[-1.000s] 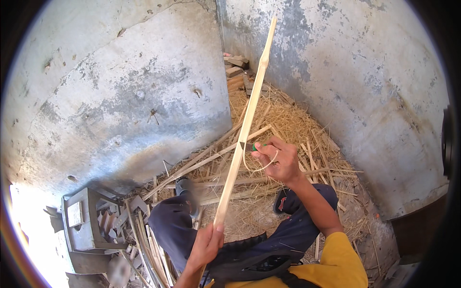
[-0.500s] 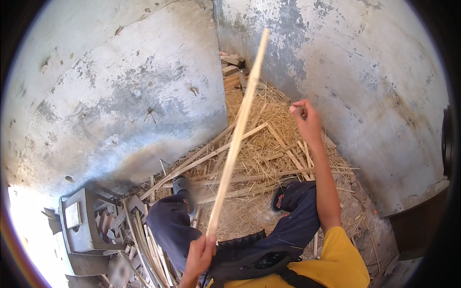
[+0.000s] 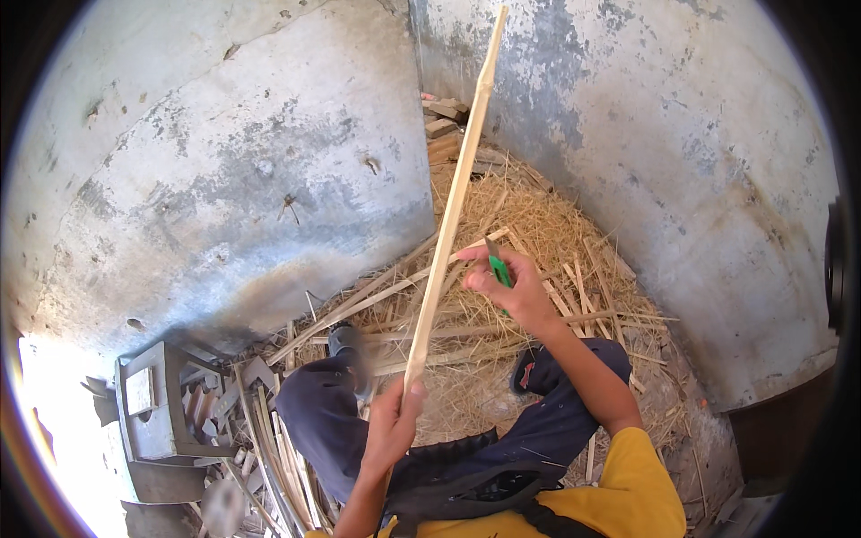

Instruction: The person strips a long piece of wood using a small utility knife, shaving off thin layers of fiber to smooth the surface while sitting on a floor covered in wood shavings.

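A long, pale bamboo strip (image 3: 451, 215) with a knobby joint near its top slants up in front of me. My left hand (image 3: 392, 421) is closed round its lower end, above my left thigh. Beside the strip's middle, my right hand (image 3: 523, 294) holds a green utility knife (image 3: 500, 269), its blade pointing up and away from me. The thumb and fingertips of that hand are close to the strip; whether they touch it I cannot tell. Shavings (image 3: 529, 206) and cut strips cover the floor beyond both hands.
Peeling walls (image 3: 269, 179) meet in the corner ahead. Bricks (image 3: 441, 117) lie in that corner. At left, a grey metal-looking box frame (image 3: 152, 403) stands by more strips (image 3: 287, 466) and debris. My bent legs (image 3: 323, 403) flank the work area.
My right hand has come down and left to the strip's middle, and the green knife now shows in it. My left hand has risen slightly, lifting the strip's tip higher.
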### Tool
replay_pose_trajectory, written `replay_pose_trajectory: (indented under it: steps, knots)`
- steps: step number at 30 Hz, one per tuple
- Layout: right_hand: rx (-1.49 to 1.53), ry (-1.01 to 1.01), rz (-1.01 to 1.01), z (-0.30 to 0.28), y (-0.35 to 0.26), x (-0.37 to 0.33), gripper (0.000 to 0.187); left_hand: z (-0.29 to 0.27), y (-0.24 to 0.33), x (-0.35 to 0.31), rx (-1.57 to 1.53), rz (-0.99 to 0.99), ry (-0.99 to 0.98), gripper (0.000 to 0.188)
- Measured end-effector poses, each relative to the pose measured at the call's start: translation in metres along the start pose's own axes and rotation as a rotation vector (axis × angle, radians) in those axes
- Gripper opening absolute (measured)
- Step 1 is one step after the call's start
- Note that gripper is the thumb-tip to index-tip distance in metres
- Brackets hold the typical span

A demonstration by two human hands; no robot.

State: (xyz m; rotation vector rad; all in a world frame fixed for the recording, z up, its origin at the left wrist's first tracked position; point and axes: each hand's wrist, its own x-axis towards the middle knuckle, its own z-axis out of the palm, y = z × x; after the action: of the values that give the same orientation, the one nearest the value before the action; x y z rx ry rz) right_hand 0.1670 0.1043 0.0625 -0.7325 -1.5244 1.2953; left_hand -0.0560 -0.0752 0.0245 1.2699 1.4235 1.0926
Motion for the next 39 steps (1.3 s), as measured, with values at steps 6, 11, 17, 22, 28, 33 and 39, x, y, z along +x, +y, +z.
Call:
replay_pose_trajectory:
  steps: [6, 11, 17, 22, 28, 33, 39]
  knots:
    - [-0.008, 0.068, 0.039, 0.01, 0.002, -0.005, 0.038, 0.01, -0.002, 0.01, -0.011, 0.026, -0.065, 0.026]
    - [-0.01, 0.114, 0.055, 0.004, 0.009, -0.004, 0.036, 0.022, 0.014, 0.014, -0.098, 0.006, -0.075, 0.03]
    - [-0.184, 0.07, -0.133, 0.001, 0.003, -0.006, 0.035, 0.014, 0.009, 0.021, -0.164, 0.008, -0.057, 0.026]
    - [-0.488, -0.071, -0.3, 0.007, -0.014, -0.018, 0.031, 0.006, 0.02, 0.022, -0.128, 0.012, 0.022, 0.026]
    - [-0.666, -0.105, -0.531, 0.025, -0.005, -0.03, 0.029, 0.007, 0.022, 0.027, -0.137, 0.065, 0.059, 0.025]
    - [-0.703, -0.101, -0.507, 0.029, -0.008, -0.032, 0.027, 0.008, 0.022, 0.027, -0.151, 0.076, 0.072, 0.025]
    - [-0.734, -0.058, -0.521, 0.033, -0.012, -0.037, 0.028, 0.007, 0.022, 0.027, -0.149, 0.082, 0.073, 0.027]
